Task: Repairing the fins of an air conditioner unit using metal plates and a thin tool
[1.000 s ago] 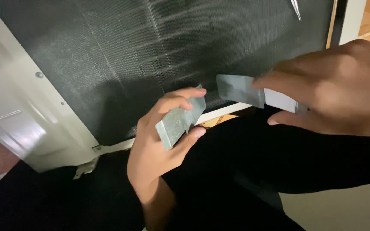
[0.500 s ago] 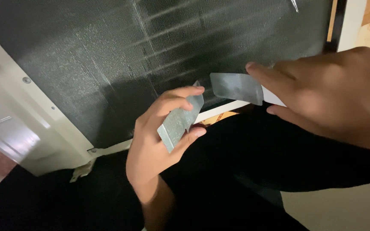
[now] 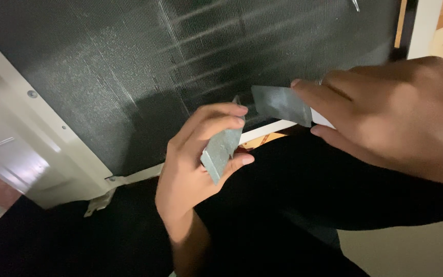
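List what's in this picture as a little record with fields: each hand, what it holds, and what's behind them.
Left hand: left hand pinches a flat grey metal piece between thumb and fingers, tilted on edge.
Right hand: right hand holds a second grey metal piece by one end.
Relation: the two pieces are close together; contact cannot be told.
Behind: a dark finned coil panel set in a cream metal casing.
Below: dark clothing on the person's lap.

Left hand at six o'clock, fingers curled in a pinch; right hand at three o'clock, fingers extended, pinching.
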